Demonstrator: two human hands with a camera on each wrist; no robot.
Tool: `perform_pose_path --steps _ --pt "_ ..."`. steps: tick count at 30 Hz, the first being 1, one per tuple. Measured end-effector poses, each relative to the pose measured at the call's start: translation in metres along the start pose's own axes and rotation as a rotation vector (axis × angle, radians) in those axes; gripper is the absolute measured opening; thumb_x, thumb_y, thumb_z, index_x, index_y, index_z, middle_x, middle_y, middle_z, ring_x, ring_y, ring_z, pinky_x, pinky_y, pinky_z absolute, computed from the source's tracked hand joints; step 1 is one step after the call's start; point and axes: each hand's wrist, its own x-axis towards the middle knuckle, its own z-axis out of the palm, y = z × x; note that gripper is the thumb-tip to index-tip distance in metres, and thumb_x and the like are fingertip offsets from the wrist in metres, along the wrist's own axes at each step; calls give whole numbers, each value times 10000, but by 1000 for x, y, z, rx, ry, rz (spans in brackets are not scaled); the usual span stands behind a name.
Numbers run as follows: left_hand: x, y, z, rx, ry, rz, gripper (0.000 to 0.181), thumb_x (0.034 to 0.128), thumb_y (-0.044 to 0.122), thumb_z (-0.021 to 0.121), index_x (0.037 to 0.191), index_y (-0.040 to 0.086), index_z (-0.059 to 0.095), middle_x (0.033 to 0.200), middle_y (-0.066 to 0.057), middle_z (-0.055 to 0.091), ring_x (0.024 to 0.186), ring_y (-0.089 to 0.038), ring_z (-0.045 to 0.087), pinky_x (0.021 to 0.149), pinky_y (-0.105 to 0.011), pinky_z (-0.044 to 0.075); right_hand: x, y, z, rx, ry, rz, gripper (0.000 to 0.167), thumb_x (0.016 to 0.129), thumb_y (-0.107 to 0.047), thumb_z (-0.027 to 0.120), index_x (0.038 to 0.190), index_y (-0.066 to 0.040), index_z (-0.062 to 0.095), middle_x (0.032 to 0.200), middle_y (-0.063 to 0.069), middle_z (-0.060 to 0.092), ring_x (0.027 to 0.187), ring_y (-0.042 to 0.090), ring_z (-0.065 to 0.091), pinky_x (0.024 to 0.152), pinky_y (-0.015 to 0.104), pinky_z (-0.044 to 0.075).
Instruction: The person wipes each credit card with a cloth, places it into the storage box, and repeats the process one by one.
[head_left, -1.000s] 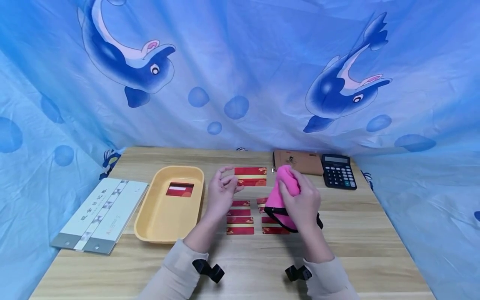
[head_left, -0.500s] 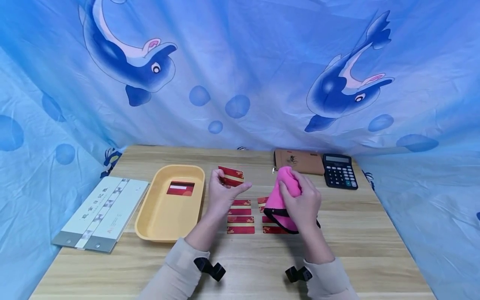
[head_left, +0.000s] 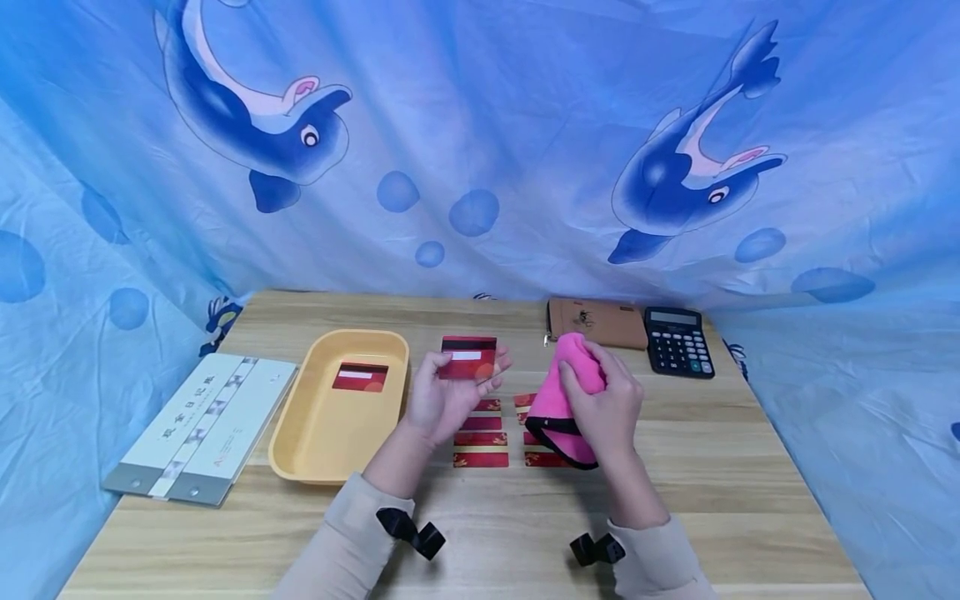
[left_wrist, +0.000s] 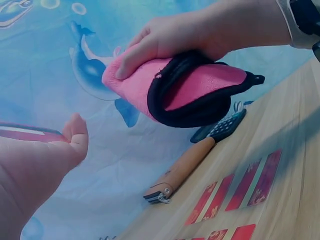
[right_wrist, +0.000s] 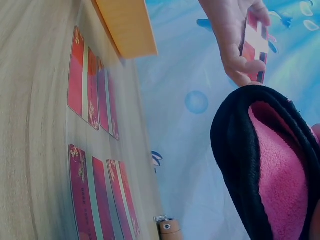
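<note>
My left hand (head_left: 444,400) holds a red card (head_left: 468,358) above the table, its striped back with a dark band and white strip facing up, thumb at the card's left edge. My right hand (head_left: 609,402) grips a folded pink cloth (head_left: 555,400) with black edging, raised off the table. Below the hands several red and gold cards (head_left: 481,450) lie in two columns, partly covered by the left hand and the cloth. In the right wrist view the left hand (right_wrist: 231,37) pinches the card (right_wrist: 255,45) by its edges, beyond the cloth (right_wrist: 280,175).
A yellow tray (head_left: 337,450) with one red card (head_left: 360,377) in it stands left of the left hand. Farther left lies a white and grey booklet (head_left: 202,425). At the back right are a brown wallet (head_left: 600,323) and a black calculator (head_left: 678,343).
The left hand has picked up the large red card from the table's back middle and turned it over, palm now upward. The right hand with the cloth has barely moved.
</note>
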Motion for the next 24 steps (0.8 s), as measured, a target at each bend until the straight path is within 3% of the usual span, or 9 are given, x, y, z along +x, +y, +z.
perform_pose_path --steps 4,11,17,21,24 --pt "2 -2 0 26 70 2 450 1102 253 239 1485 20 285 1499 -245 397 1298 -320 559 1088 -382 480 -1 -1 0 22 -4 7 406 822 -149 850 1198 -55 729 1133 127 735 967 266 703 775 94 470" --pt "5 -8 2 340 259 48 348 1086 173 486 1381 -9 512 1333 -198 625 1133 -316 681 945 -355 566 -2 -4 1 56 -14 -11 402 814 -129 854 1190 -54 732 1132 124 736 966 265 702 780 79 477" --pt "6 -12 1 448 368 54 341 1026 126 607 1321 -47 603 1201 -213 697 1005 -298 732 867 -354 599 -4 -10 2 101 -36 -87 409 789 -98 859 1174 -42 735 1085 130 741 898 262 700 741 110 511" --pt "6 -13 4 512 394 44 330 994 135 662 1268 -48 651 1117 -190 735 890 -248 758 838 -386 607 -4 -14 4 94 -65 -148 419 792 -134 856 1184 -46 739 1061 120 745 860 248 705 679 216 574" --pt "5 -12 6 531 379 37 313 1001 138 652 1258 -40 662 1115 -184 736 900 -257 757 842 -377 607 -3 -16 5 56 -75 -184 420 800 -172 851 1185 -42 742 1057 129 747 867 255 714 653 349 607"
